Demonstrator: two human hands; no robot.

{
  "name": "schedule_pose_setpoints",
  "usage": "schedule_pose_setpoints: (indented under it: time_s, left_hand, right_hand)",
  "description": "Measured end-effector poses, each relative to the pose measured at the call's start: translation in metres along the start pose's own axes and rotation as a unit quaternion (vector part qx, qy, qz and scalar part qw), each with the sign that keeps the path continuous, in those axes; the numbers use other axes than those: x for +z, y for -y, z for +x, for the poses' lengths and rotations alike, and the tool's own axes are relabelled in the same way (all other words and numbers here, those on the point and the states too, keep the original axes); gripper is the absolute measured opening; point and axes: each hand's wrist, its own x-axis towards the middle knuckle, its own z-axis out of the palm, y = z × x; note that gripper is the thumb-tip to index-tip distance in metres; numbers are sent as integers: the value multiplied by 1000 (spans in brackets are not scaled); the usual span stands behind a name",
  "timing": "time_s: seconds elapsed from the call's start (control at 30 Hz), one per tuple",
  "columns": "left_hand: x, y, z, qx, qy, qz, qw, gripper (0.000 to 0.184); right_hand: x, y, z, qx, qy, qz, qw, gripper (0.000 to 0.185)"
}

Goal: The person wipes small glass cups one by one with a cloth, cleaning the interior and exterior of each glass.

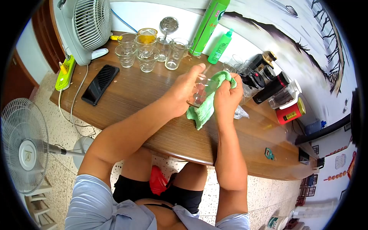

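My left hand (183,91) is closed around a clear drinking glass (201,89), which is tilted above the wooden table (153,94). A light green cloth (207,109) is gripped in my right hand (227,99), with its upper part at the mouth of the glass and a loose end hanging below. Whether some of the cloth is inside the glass I cannot tell. Several clear glasses (147,61) stand grouped at the back left of the table, beyond my left hand. Crumpled silvery plastic (240,112) lies just right of my right hand.
A black phone (100,84), power strip (66,73) and box fan (86,28) sit at left. Behind stand a green spray can (208,28) and pump bottle (220,48). Jars, a black cylinder (271,87) and red tin (290,111) line the right. A standing fan (26,147) is on the floor.
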Motion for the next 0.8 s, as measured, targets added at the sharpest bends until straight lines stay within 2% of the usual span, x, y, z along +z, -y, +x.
schedule_pose_setpoints:
  time_s: [0.03, 0.13, 0.17, 0.27, 0.3, 0.43, 0.53, 0.57, 0.63, 0.67, 0.8]
  left_hand:
    - [-2, -2, 1, -8, 6, -9, 1000, 57]
    - [1, -9, -3, 33, -8, -63, 997, 58]
    - [-3, -9, 1, 46, -17, -60, 997, 58]
    - [-4, -13, -3, 51, -63, -39, 996, 57]
    - [-4, -13, 4, 23, -67, -66, 995, 53]
    - [-4, -4, 5, 6, -69, 3, 998, 46]
    - [2, 1, -1, 67, -13, 51, 996, 46]
    - [3, 5, 1, 69, 2, 31, 997, 49]
    - [6, 2, -6, 62, -10, 59, 996, 50]
    - [7, -1, -10, 58, -16, 73, 996, 51]
    - [5, -7, -6, 45, -24, 70, 996, 64]
  right_hand:
    - [2, -7, -1, 12, 7, 32, 999, 15]
    - [16, -13, -14, -18, 12, 3, 1000, 15]
    - [17, -12, -18, -35, 18, -51, 998, 14]
    - [20, 2, -29, -194, 37, -145, 970, 18]
    - [20, 7, -31, -254, 48, -165, 952, 25]
    - [21, 21, -31, -354, 40, -176, 918, 27]
    - [10, 22, -16, -328, -25, -185, 926, 25]
    - [7, 14, -9, -314, -57, -182, 930, 19]
    - [2, 6, -5, -135, -38, -53, 989, 16]
    - [1, 3, -4, -42, -27, 12, 999, 15]
    - [2, -7, 6, 42, -7, 52, 998, 19]
